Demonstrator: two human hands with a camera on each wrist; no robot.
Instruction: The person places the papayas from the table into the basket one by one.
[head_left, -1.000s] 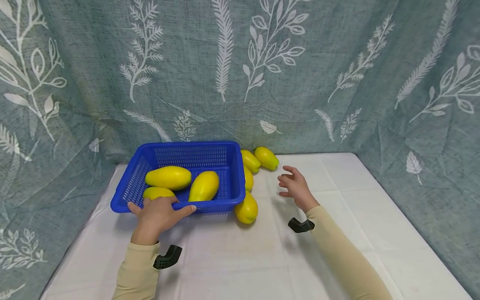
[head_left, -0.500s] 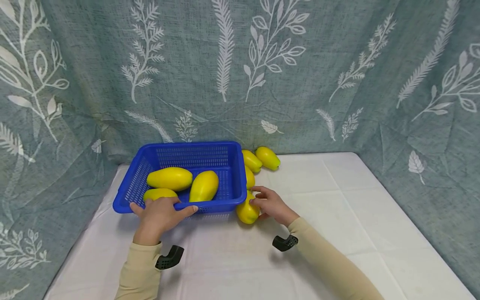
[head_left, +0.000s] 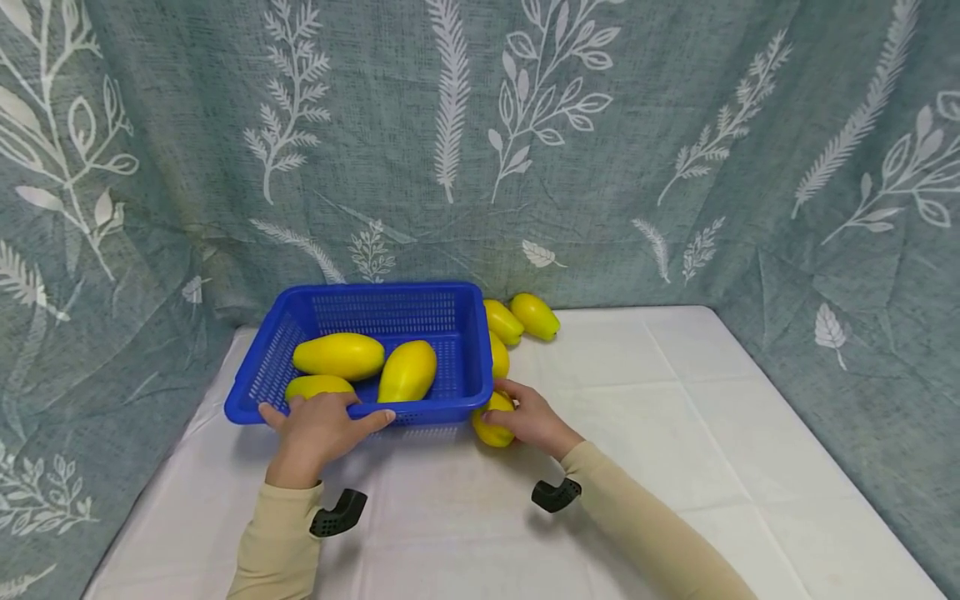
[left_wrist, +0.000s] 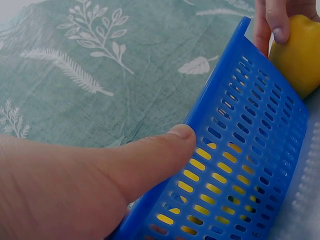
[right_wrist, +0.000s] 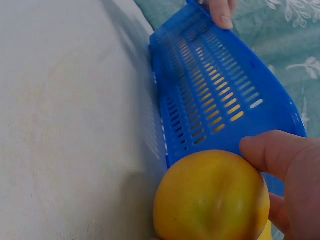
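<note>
Tablecloth (head_left: 435, 533) white, leafy curtain (head_left: 375, 158) behind; left grip (head_left: 321, 432) clamped on basket (head_left: 442, 408), right grip (head_left: 536, 423) on fruit (right_wrist: 210, 197).

No readable text, label, brand, number or sign in head view or either wrist view.

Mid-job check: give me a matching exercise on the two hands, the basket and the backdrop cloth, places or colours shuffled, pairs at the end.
Things
1. Left hand
2. Right hand
3. Basket
4. Backdrop cloth

Places or colours
A. Teal with white leaf patterns
B. On a yellow fruit outside the basket
C. Gripping the basket's near side
D. Blue, with slotted sides

Pairs: 1-C, 2-B, 3-D, 4-A
</note>
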